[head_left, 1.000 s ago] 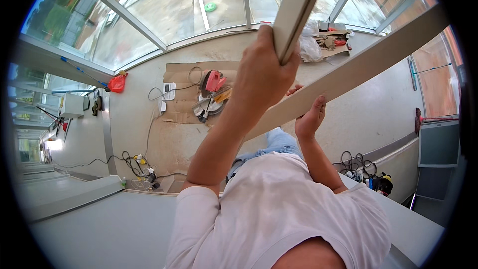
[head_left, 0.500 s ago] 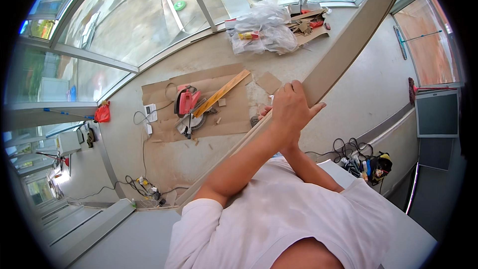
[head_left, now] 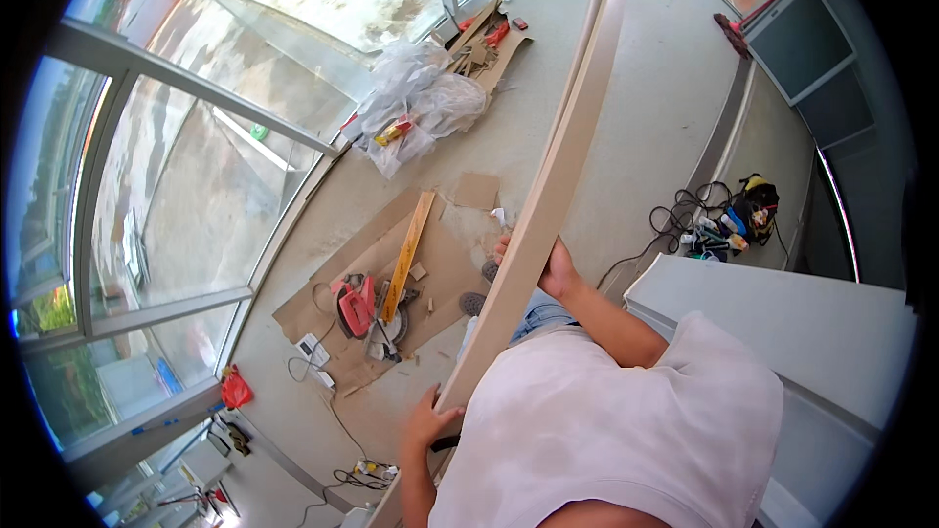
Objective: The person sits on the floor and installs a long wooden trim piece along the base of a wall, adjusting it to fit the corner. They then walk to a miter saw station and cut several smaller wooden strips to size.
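A long beige board [head_left: 562, 171] with a narrow parallel strip along its left side runs diagonally up the middle of the view, across my body. My right hand [head_left: 548, 264] grips it around its middle, fingers partly hidden behind it. Lower down, my left hand [head_left: 430, 422] holds the board's edge with thumb and fingers. Beyond it on the floor, a red-and-silver mitre saw [head_left: 362, 311] sits on brown cardboard [head_left: 308, 303], beside a yellowish wooden strip [head_left: 409, 259]. My shoes [head_left: 472, 304] show just left of the board.
Plastic sheeting [head_left: 421, 103] and cardboard scraps [head_left: 509, 54] lie by the glass wall [head_left: 186, 93]. Coiled cables and a tool bag [head_left: 753, 210] are at right, near a white panel [head_left: 743, 298]. A mop [head_left: 734, 34], leaning panels [head_left: 797, 39] and a red bag [head_left: 237, 389] stand around the edges.
My left hand has moved from high on the board down toward its lower end. The board now points more toward the top, and the view has turned, shifting the saw and sheeting.
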`<state>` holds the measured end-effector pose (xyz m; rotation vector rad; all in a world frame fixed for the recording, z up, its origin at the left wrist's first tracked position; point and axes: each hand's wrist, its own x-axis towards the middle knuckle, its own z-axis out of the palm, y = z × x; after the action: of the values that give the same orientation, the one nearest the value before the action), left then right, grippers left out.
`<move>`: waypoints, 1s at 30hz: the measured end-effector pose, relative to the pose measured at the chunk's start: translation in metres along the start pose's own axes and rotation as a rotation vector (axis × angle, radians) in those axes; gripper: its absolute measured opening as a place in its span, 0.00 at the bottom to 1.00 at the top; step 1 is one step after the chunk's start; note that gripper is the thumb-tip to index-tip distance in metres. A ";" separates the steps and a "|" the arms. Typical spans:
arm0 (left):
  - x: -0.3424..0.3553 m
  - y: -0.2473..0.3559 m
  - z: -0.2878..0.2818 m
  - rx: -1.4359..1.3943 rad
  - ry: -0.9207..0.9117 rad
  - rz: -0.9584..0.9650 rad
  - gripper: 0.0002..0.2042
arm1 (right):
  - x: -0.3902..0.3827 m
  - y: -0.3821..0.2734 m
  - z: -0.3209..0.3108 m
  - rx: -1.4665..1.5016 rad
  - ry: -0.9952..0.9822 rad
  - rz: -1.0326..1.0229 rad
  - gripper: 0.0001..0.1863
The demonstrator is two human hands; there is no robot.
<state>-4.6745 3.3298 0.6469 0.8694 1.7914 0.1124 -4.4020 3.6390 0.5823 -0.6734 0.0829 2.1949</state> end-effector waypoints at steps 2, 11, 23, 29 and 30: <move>-0.043 -0.042 -0.008 0.049 0.088 -0.044 0.47 | 0.015 0.006 -0.019 0.030 0.042 0.000 0.32; -0.078 -0.101 -0.080 0.187 -0.193 -0.338 0.44 | 0.075 -0.008 -0.108 0.140 0.196 0.017 0.34; 0.117 -0.033 -0.071 0.405 -0.096 -0.348 0.43 | 0.288 -0.095 -0.215 0.052 0.358 -0.077 0.31; 0.315 -0.036 -0.043 0.254 -0.129 -0.261 0.38 | 0.421 -0.148 -0.318 -0.019 0.555 -0.181 0.26; 0.346 -0.036 -0.036 0.304 -0.147 -0.248 0.37 | 0.440 -0.155 -0.332 -0.060 0.614 -0.226 0.27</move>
<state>-4.7723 3.5243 0.3735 0.8349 1.7867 -0.3827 -4.3723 3.9560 0.1069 -1.3051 0.2434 1.7172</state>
